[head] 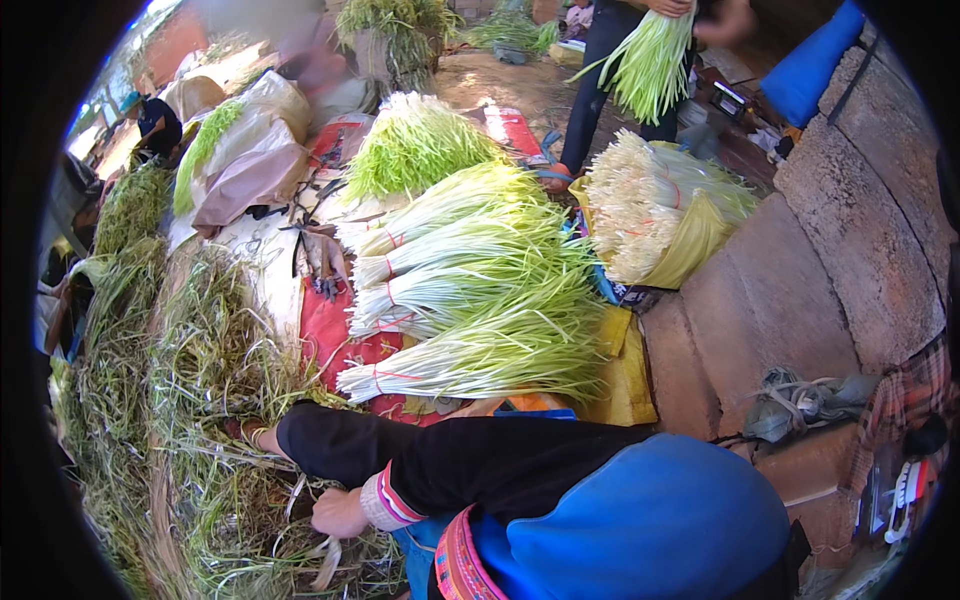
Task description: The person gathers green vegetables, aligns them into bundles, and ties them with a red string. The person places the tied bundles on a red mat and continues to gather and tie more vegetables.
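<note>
My right hand [339, 514], at the end of a black sleeve with a striped cuff, is closed in a fist low over a heap of withered leaves [225, 495]. A pale limp strip [328, 562] hangs below the fist and appears to be held in it; the fingers are partly hidden. My left hand is out of view. Beyond my black-trousered leg [345, 442] lie several bundles of pale garlic chives [465, 356], white stems to the left and yellow-green leaves to the right. Red bands tie the stems.
More chives stand in a pile [416, 142] and in a yellow wrap [694, 240]. A co-worker's hand [670, 6] holds a loose bunch [651, 64]. Stone slabs [772, 300] edge the right side, with a knotted grey bag [810, 401] on them. Another person sits far left.
</note>
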Demonstrator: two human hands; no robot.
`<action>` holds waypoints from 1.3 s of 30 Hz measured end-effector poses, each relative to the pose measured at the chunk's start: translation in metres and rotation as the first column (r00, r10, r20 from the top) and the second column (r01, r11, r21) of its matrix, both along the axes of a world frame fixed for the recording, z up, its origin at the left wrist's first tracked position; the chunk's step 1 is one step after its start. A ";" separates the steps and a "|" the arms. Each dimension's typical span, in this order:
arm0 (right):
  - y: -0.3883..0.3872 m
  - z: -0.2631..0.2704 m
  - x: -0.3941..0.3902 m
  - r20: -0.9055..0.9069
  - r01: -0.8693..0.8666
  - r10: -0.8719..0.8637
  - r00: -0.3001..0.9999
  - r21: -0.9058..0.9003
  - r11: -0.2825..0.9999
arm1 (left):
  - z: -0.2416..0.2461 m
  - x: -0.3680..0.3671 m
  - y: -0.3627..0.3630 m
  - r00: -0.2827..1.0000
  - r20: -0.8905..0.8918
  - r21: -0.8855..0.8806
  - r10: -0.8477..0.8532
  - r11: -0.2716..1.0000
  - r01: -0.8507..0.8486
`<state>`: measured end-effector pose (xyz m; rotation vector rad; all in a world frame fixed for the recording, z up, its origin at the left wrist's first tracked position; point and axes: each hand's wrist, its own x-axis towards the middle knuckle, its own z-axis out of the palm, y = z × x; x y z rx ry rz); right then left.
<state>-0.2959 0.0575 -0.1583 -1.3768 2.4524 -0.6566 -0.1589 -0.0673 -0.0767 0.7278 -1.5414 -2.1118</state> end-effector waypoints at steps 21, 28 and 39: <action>-0.021 0.100 0.047 0.525 -0.058 0.557 0.643 -0.692 0.720 | 0.027 0.031 -0.017 0.960 -0.281 0.188 -0.025 0.979 0.080; 0.020 0.086 0.053 0.827 -0.197 0.402 0.393 -0.352 0.915 | -0.009 0.056 0.059 0.987 -0.095 0.316 0.130 0.944 -0.094; -0.008 0.091 0.069 0.909 -0.562 0.393 0.140 -0.254 0.787 | 0.031 0.077 0.030 0.966 -0.147 0.339 0.211 0.929 -0.151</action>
